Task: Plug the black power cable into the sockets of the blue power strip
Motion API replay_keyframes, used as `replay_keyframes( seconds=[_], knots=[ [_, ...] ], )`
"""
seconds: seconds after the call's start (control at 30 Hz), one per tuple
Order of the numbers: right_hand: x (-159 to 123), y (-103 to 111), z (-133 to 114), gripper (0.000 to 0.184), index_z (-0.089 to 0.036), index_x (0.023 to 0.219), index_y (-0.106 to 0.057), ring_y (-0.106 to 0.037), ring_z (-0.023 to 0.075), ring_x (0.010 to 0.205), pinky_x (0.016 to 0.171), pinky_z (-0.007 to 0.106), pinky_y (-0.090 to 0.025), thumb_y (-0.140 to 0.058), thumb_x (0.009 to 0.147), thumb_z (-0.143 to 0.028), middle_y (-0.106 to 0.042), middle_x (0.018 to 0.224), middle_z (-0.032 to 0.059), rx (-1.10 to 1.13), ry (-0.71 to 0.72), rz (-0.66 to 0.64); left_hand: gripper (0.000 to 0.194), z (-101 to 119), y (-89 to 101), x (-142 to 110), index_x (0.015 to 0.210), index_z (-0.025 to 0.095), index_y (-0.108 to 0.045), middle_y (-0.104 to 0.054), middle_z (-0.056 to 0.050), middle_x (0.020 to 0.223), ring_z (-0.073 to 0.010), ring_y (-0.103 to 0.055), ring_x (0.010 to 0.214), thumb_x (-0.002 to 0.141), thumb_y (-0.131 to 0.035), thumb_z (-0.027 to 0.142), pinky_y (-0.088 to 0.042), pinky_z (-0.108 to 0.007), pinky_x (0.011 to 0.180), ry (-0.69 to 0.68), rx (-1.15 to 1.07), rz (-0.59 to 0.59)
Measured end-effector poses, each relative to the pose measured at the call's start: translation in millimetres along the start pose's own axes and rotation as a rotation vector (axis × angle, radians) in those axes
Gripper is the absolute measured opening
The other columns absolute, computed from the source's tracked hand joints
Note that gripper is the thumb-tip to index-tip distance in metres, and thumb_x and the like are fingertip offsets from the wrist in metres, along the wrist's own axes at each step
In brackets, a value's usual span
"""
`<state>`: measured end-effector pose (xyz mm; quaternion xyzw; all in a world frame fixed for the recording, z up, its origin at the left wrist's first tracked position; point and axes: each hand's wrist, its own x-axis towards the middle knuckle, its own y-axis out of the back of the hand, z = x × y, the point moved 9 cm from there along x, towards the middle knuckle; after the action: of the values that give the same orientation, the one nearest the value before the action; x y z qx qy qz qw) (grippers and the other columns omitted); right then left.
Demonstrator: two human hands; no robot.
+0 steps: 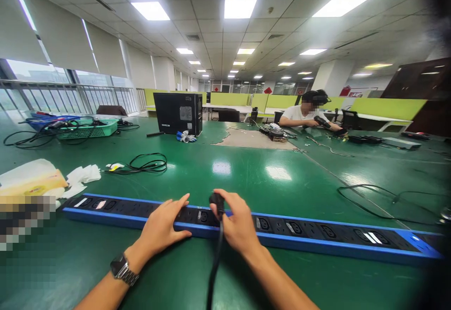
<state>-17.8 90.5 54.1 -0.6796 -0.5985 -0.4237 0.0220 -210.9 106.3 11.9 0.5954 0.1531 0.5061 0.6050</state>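
Observation:
A long blue power strip [296, 246] with black sockets lies across the green table in front of me. My left hand [162, 223] grips it left of the middle, thumb along the near edge and fingers over the far edge. Between the thumb and fingers of my right hand [239, 220] is a black power plug [216, 204], held over the strip's middle sockets. Its thick black cord [215, 267] hangs down toward me. I cannot tell whether the plug's pins touch a socket, as the plug hides them.
Behind the strip lie a coiled black cable [148, 162] and crumpled white tissue [82, 174]. A green basket [88, 130] with cables stands far left, near a black computer case [178, 112]. Across the table sits a person [299, 115] holding a black object. Another cable [373, 204] lies right.

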Motion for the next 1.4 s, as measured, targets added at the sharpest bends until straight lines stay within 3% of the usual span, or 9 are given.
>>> replay_keyframes(
  seconds=[0.17,0.37,0.53,0.67,0.8,0.93,1.1,1.17,1.4],
  knots=[
    [-22.4,36.1,64.3,0.034,-0.024,0.112,-0.066,-0.063,0.0214,0.087,0.079,0.036,-0.048,-0.056,0.087,-0.046,-0.068,0.095,0.0063,-0.065,-0.218,-0.146,0.092,-3.9,4.2,1.8,0.149,0.031,-0.027,-0.064,-0.003,0.13,-0.0267,-0.059,0.118,0.072,-0.078,0.036,-0.043,-0.047,0.106,0.055,-0.063,-0.013],
    [-24.1,23.9,48.3,0.028,-0.028,0.113,-0.064,-0.061,0.0217,0.099,0.097,0.045,-0.041,-0.058,0.088,-0.039,-0.07,0.103,0.0048,-0.148,-0.088,-0.243,0.069,-0.2,7.9,1.7,0.139,0.025,-0.047,-0.064,-0.008,0.129,-0.0303,-0.058,0.119,0.078,-0.071,0.047,-0.045,-0.049,0.103,0.052,-0.102,0.054],
    [-24.5,17.3,32.3,0.029,-0.028,0.115,-0.064,-0.062,0.0204,0.099,0.107,0.052,-0.032,-0.058,0.087,-0.027,-0.071,0.105,0.005,-0.213,-0.034,-0.311,0.061,49.0,0.8,21.4,0.134,0.02,-0.052,-0.059,-0.013,0.133,-0.0305,-0.054,0.123,0.081,-0.07,0.044,-0.041,-0.049,0.107,-0.087,-0.159,0.056],
    [-34.4,26.4,38.1,0.053,-0.028,0.132,-0.055,-0.058,0.0242,0.113,0.11,0.056,-0.027,-0.065,0.08,-0.03,-0.067,0.121,0.0081,-0.304,-0.042,-0.33,0.066,108.4,-19.0,43.8,0.136,0.022,-0.049,-0.06,-0.01,0.133,-0.0275,-0.054,0.122,0.078,-0.073,0.039,-0.041,-0.045,0.107,-0.252,-0.266,-0.052],
    [-41.7,57.5,69.4,0.079,-0.021,0.136,-0.052,-0.052,0.0316,0.124,0.112,0.059,-0.025,-0.077,0.065,-0.046,-0.059,0.135,0.0129,-0.407,-0.174,-0.281,0.05,128.9,-33.6,52.3,0.13,0.025,-0.055,-0.064,-0.006,0.127,-0.0248,-0.057,0.116,0.083,-0.069,0.033,-0.042,-0.043,0.103,-0.229,-0.259,-0.05],
    [-40.0,99.7,114.5,0.06,-0.02,0.118,-0.067,-0.062,0.0303,0.113,0.103,0.049,-0.041,-0.071,0.068,-0.053,-0.068,0.121,0.0118,-0.261,-0.349,-0.222,0.033,120.2,-34.2,51.3,0.121,0.028,-0.062,-0.07,-0.002,0.115,-0.0218,-0.062,0.107,0.089,-0.059,0.021,-0.046,-0.039,0.096,-0.145,-0.296,-0.016],
    [-45.6,175.6,155.5,0.048,-0.018,0.09,-0.073,-0.069,0.0272,0.088,0.082,0.038,-0.049,-0.056,0.074,-0.061,-0.075,0.094,0.0115,-0.175,-0.59,0.342,0.032,131.6,-18.6,60.3,0.121,0.026,-0.062,-0.071,-0.003,0.11,-0.0209,-0.064,0.1,0.09,-0.059,0.024,-0.048,-0.035,0.091,-0.079,-0.408,0.156],
    [-50.0,182.6,156.1,0.048,-0.02,0.082,-0.072,-0.067,0.0262,0.083,0.075,0.036,-0.047,-0.05,0.077,-0.063,-0.075,0.086,0.0097,-0.224,-0.638,0.405,0.032,152.7,-27.5,68.1,0.123,0.026,-0.061,-0.072,-0.004,0.108,-0.0211,-0.064,0.099,0.09,-0.061,0.027,-0.048,-0.035,0.089,-0.097,-0.405,0.145],
    [-55.2,171.1,138.0,0.052,-0.024,0.061,-0.067,-0.059,0.0193,0.065,0.055,0.027,-0.034,-0.039,0.086,-0.06,-0.067,0.064,0.0047,-0.514,-0.681,0.292,0.03,205.9,-81.9,94.3,0.12,0.025,-0.063,-0.072,-0.006,0.101,-0.0244,-0.065,0.095,0.093,-0.058,0.036,-0.049,-0.037,0.085,-0.019,-0.272,-0.037]
  ],
)
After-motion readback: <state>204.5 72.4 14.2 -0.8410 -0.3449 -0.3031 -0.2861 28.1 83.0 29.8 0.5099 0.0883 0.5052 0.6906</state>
